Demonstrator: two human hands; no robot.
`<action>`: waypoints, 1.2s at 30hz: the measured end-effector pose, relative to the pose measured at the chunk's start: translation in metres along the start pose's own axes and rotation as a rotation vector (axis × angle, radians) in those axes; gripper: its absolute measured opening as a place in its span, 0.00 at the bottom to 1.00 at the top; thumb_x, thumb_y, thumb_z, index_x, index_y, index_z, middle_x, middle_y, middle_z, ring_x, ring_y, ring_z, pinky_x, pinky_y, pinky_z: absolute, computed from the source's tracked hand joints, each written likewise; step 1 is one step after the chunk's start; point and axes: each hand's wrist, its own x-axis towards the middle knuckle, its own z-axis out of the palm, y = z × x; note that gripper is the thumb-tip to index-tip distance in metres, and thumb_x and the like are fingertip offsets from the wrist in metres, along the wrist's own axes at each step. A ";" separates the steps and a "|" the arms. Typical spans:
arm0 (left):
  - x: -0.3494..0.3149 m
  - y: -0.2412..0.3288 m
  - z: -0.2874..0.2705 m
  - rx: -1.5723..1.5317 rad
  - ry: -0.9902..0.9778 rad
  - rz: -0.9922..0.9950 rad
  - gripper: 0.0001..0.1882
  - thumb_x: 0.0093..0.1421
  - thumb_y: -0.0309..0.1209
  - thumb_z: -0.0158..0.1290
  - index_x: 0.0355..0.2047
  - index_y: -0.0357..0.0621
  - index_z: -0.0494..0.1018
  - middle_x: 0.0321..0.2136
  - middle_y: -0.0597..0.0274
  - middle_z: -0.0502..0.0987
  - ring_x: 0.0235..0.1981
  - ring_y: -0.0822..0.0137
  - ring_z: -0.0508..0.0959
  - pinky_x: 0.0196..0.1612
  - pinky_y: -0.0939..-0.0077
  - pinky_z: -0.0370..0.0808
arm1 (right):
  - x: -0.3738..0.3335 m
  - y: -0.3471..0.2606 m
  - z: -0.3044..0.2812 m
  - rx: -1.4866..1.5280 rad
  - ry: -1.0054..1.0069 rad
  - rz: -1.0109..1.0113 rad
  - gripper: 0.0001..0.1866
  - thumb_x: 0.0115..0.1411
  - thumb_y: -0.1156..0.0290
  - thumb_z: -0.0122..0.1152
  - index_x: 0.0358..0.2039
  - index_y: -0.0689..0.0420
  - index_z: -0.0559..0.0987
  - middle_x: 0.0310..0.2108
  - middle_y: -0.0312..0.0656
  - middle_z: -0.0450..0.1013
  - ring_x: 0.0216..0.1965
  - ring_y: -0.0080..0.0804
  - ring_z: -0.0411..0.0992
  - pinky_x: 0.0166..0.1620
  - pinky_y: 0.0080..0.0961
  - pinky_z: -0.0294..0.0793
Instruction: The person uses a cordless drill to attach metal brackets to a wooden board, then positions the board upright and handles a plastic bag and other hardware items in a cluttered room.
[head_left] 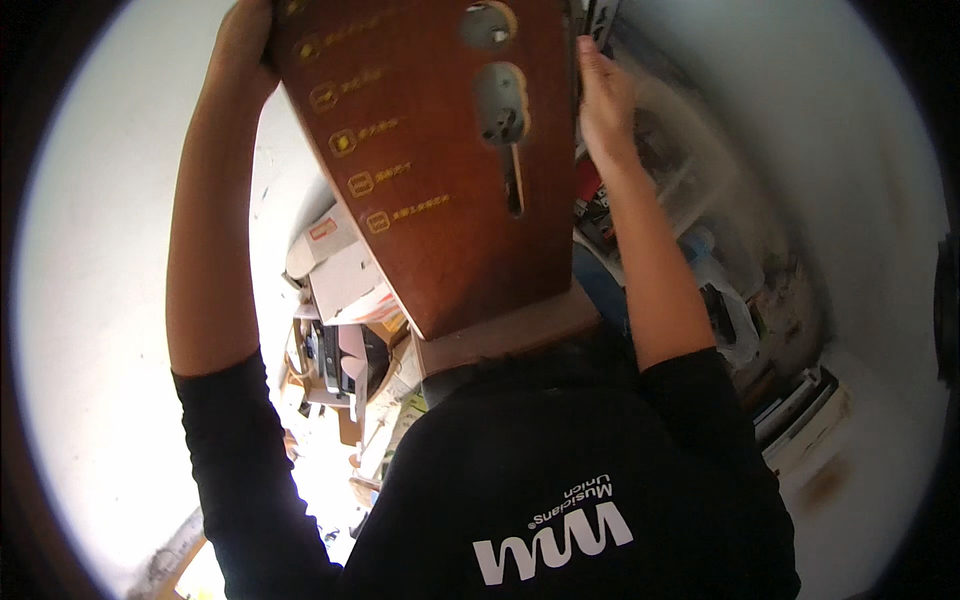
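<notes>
A tall reddish-brown wooden box-like stand point(440, 170) rises in front of my chest, tilted, with its upper end cut off by the top of the picture. Gold icons and lettering run down its left side. On its right are rounded cutouts and a narrow slot, and a wider base point(510, 330) shows at its lower end against my black shirt. My left hand point(245, 45) grips the upper left edge, its fingers mostly out of sight behind the wood. Across from it, my right hand point(606, 100) is closed along the right edge, thumb pointing up.
White walls point(100, 250) stand close on both sides. Below at the left lie cardboard boxes point(345, 280) and mixed clutter. More piled things, including a clear plastic bag point(735, 315), fill the right, with a pale box of flat items point(805, 415) lower down.
</notes>
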 end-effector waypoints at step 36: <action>-0.071 -0.085 0.033 -0.056 0.038 -0.151 0.42 0.44 0.46 0.60 0.51 0.30 0.58 0.47 0.48 0.66 0.48 0.58 0.67 0.51 0.65 0.64 | 0.021 -0.029 -0.058 -0.150 0.102 -0.227 0.17 0.60 0.61 0.52 0.22 0.61 0.74 0.14 0.29 0.58 0.19 0.13 0.54 0.22 0.16 0.55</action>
